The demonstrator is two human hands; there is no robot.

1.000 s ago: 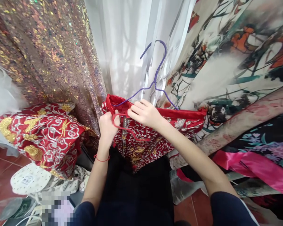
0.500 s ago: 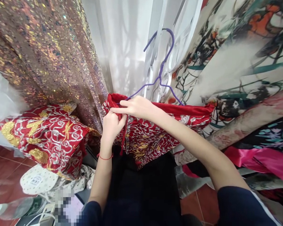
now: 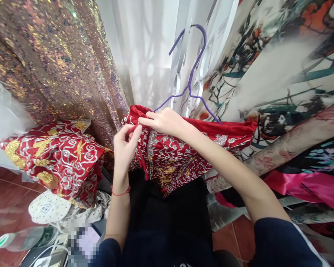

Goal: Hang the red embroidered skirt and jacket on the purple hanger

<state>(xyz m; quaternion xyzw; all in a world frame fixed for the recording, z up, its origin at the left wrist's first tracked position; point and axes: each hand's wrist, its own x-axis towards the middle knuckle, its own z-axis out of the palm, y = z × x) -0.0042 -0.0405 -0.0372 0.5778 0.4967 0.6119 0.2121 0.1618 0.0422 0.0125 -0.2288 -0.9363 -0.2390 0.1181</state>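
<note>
A red embroidered garment with silver and gold patterns and a plain red top band hangs in front of me on a purple hanger. At its upper left corner my left hand is closed, thumb and finger pinching a thin red cord whose ends dangle down the front. Just beside it, my right hand lies across the top band, its fingertips closed on the cloth near the cord. Its palm side is hidden.
A second red embroidered piece is at the left, below a sequined cloth. Near it are a polka-dot cap, a plastic bottle and a phone. Floral fabrics hang at the right.
My left hand has turned and shifted slightly left, drawing the red cord out from the band. My right hand stays at the band, and the garment has moved a little.
</note>
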